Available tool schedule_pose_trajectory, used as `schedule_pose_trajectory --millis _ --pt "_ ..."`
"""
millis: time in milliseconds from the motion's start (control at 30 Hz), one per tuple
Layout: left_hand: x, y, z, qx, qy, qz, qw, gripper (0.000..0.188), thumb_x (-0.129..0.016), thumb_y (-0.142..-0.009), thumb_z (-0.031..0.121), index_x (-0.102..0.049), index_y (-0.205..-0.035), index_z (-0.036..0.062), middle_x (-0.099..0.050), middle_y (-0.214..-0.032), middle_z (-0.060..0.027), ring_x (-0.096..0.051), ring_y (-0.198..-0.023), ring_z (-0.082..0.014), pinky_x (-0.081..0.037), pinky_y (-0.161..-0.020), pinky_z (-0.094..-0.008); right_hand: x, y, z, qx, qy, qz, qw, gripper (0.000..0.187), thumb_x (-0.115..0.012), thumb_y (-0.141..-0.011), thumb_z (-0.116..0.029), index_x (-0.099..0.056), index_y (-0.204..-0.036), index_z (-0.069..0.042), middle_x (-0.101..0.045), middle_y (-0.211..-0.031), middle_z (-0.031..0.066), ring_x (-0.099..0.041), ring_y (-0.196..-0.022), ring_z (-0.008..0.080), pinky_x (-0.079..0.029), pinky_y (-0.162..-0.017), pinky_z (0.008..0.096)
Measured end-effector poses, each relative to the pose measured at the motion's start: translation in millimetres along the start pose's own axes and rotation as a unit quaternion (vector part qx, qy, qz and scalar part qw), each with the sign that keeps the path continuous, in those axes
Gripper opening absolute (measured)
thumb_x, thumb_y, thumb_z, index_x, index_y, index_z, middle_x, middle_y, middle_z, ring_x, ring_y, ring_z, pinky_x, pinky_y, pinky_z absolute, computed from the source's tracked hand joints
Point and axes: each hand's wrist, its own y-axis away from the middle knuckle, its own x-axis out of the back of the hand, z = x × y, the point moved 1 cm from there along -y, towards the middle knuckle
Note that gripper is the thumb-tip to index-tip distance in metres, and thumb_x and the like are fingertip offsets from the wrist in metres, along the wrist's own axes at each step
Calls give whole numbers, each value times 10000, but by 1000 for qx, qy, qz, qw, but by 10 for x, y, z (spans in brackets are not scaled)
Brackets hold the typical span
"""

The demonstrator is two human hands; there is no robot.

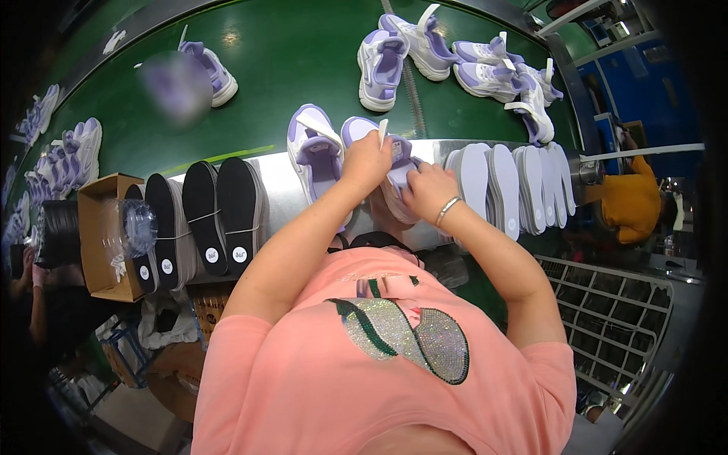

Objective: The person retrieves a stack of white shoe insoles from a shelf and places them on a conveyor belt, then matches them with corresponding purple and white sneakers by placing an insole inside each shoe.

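Note:
A white-and-lilac sneaker (356,130) lies before me on a metal ledge, toe pointing away. My left hand (368,161) is closed at its tongue, beside an upright white strap (383,132). The fingers of my right hand (431,188) are bent over the shoe's opening at its right side, and their tips are partly hidden. A bracelet circles the right wrist. Just left of this shoe, a matching sneaker (302,145) stands with its opening toward me, partly behind my left forearm.
Black insoles (201,214) stand in bundles on the left, beside a cardboard box (106,258) with clear plastic. Pale lilac insoles (502,186) are stacked on the right. More sneakers (489,80) sit across the green surface (296,61). A wire rack (607,326) is at lower right.

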Motion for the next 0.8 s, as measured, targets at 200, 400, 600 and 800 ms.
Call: schedule_pose_trajectory --millis 200,400,600,800 --pt "-30 23 -15 3 -20 17 1000 319 -475 -828 281 -530 -806 -32 -566 -727 -270 -546 -714 -437 -430 -649 -475 506 288 129 -49 -41 -197 978 213 -543 -698 -257 -584 -738 -52 -570 -663 124 -579 -637 300 -467 -613 392" --pt "-24 41 39 -8 -12 11 1000 308 -483 -826 276 -524 -804 -29 -560 -710 -269 -545 -707 -434 -424 -636 -476 123 40 -43 51 29 -117 991 180 -517 -723 -192 -615 -721 -41 -601 -702 144 -604 -704 272 -487 -635 365" --pt "-22 45 8 -21 25 0 999 300 -489 -824 269 -534 -805 -27 -572 -724 -250 -553 -712 -417 -426 -645 -460 -246 -285 50 45 -6 -202 978 144 -535 -701 -145 -643 -749 -61 -622 -767 165 -609 -757 284 -481 -677 362" --pt "-47 11 6 -28 33 0 999 305 -494 -823 270 -538 -821 -32 -569 -722 -246 -553 -713 -409 -425 -629 -446 -240 -538 20 106 55 -458 881 243 -498 -745 -167 -650 -891 -48 -609 -894 203 -595 -872 294 -470 -735 342"
